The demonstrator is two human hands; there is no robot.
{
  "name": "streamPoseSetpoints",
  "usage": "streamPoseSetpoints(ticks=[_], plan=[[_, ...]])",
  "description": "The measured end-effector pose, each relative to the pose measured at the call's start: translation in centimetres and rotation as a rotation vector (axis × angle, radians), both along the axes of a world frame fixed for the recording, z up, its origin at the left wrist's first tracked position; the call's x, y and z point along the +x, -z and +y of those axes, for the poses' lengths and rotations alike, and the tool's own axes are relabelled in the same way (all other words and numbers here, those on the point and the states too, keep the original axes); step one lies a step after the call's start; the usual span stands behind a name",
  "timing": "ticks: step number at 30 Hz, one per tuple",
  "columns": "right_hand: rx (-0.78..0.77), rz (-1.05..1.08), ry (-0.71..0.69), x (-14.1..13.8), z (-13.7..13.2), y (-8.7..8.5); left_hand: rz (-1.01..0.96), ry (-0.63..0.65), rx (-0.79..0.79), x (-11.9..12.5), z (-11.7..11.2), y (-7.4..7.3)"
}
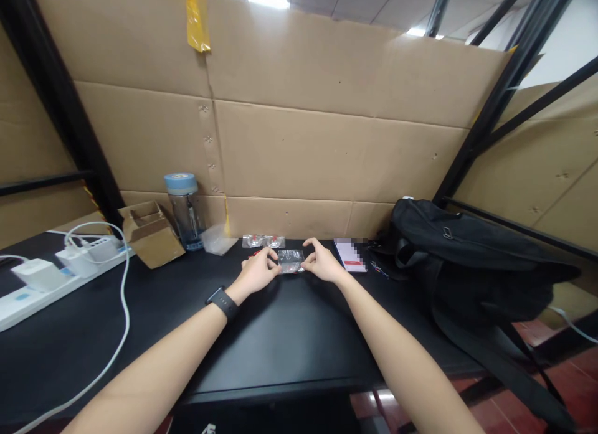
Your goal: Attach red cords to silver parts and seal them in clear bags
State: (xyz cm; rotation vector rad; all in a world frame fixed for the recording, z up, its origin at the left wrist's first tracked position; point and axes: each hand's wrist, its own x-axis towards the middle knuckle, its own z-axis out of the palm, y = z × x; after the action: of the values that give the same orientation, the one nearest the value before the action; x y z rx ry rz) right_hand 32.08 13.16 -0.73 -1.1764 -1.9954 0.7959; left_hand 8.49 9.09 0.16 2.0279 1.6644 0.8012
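Note:
Both of my hands meet around a small clear plastic packet (290, 259) near the back of the black table. My left hand (260, 271), with a dark watch on the wrist, pinches the packet's left edge between thumb and fingers. At the opposite edge my right hand (322, 262) grips it the same way. What lies inside the packet is too small to make out, though a bit of red shows at its bottom. Just behind my left hand lie clear packets (264, 241) with round items in them. Something red peeks out beside my left fingers, mostly hidden.
Left of my hands stand a translucent plastic piece (218, 240), a blue-lidded bottle (183, 213) and an open cardboard box (152, 235). A white power strip (28, 297) with cables lies far left. A phone-like item (350, 255) and a black backpack (467, 253) are right.

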Motion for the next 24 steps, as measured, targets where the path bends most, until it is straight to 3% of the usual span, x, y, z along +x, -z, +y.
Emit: streamPoseSetpoints(ticks=[6,13,19,24], plan=[[0.118,-0.204,-0.084,-0.6,-0.5,-0.2,0.126,0.043,0.1,0.3,-0.5,0.6],[0.341,-0.473,-0.059,-1.1,-0.8,0.2,0.352,0.107,0.231,-0.1,-0.2,1.9],[0.361,-0.52,-0.1,-1.6,-1.2,0.0,0.344,0.185,0.26,0.0,-0.6,1.6],[0.319,-0.385,-0.064,-1.4,-1.0,-0.7,0.253,0.091,0.233,0.3,-0.5,1.3]])
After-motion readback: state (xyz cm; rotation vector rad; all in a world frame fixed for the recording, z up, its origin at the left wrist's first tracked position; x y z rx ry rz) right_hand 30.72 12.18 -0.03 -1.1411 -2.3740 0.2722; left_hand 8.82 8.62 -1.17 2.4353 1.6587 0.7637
